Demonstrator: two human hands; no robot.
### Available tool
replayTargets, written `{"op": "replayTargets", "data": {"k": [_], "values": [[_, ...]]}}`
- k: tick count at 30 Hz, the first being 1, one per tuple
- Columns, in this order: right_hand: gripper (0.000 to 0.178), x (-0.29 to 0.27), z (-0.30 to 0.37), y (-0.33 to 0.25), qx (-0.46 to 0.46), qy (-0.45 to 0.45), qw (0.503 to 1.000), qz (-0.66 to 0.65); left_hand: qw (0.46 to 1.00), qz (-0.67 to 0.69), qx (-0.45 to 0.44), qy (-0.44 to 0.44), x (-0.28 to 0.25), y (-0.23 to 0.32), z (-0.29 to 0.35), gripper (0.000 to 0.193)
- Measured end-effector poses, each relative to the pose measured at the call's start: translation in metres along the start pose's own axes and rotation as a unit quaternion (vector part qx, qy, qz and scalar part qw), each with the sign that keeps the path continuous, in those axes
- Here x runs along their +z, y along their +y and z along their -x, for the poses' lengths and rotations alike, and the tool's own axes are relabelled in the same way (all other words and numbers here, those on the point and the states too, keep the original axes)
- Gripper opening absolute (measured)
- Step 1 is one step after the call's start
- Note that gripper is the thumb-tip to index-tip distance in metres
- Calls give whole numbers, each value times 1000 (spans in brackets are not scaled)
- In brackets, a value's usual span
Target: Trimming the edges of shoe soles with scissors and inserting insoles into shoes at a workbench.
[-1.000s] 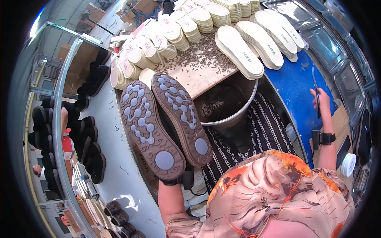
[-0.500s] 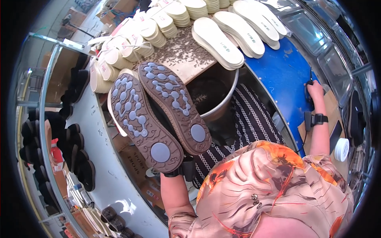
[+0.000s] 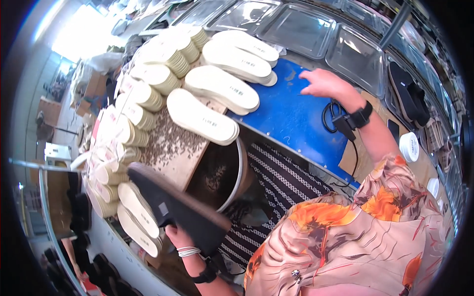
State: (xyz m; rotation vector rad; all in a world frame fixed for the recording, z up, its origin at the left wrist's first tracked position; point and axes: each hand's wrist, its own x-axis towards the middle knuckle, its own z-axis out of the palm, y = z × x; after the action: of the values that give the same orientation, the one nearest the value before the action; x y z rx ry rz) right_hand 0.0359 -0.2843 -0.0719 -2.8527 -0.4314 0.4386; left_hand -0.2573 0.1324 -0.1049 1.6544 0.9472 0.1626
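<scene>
My left hand (image 3: 177,237) is closed on a black shoe (image 3: 183,213) with a dark sole, tilted and blurred by motion; whether a second shoe lies behind it I cannot tell. Left of the shoe are cream insoles (image 3: 137,217). My right hand (image 3: 326,85) hovers over the blue work surface (image 3: 296,116), fingers apart and nothing in them. Stacks of pale insoles lie near it, the closest stack (image 3: 242,63) to its left. A looped black cable (image 3: 327,118) rests below my right wrist.
A round metal-rimmed bucket (image 3: 240,172) stands below the table edge by my lap. Small dark bits (image 3: 175,140) are scattered on the board. Clear trays (image 3: 296,29) line the back. A white round tub (image 3: 409,147) and black shoes (image 3: 407,93) stand right. Another person's forearm (image 3: 70,256) shows lower left.
The view has turned. The shoe soles faced up before; now the shoe shows its black upper. My right hand has let go of a black object and moved toward the insoles.
</scene>
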Motion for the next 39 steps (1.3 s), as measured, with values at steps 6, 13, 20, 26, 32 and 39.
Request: {"op": "replayTargets", "data": {"k": [6, 13, 20, 26, 32, 39], "values": [[45, 4, -85, -11, -128, 53, 990, -22, 859, -482, 174, -8, 10, 47, 1, 23], [51, 11, -142, 48, -196, 214, 951, 101, 820, -353, 284, -349, 154, 191, 16, 24], [48, 2, -153, 45, -247, 101, 964, -3, 663, -575, 422, -226, 373, 213, -28, 66], [39, 6, -166, 62, -315, 131, 938, -64, 652, -632, 410, -92, 450, 180, -91, 61], [41, 14, -167, 62, -258, 131, 957, -30, 708, -601, 357, -103, 443, 185, -86, 65], [33, 11, -168, 52, -267, 126, 954, -63, 655, -635, 395, -106, 452, 175, -94, 34]]}}
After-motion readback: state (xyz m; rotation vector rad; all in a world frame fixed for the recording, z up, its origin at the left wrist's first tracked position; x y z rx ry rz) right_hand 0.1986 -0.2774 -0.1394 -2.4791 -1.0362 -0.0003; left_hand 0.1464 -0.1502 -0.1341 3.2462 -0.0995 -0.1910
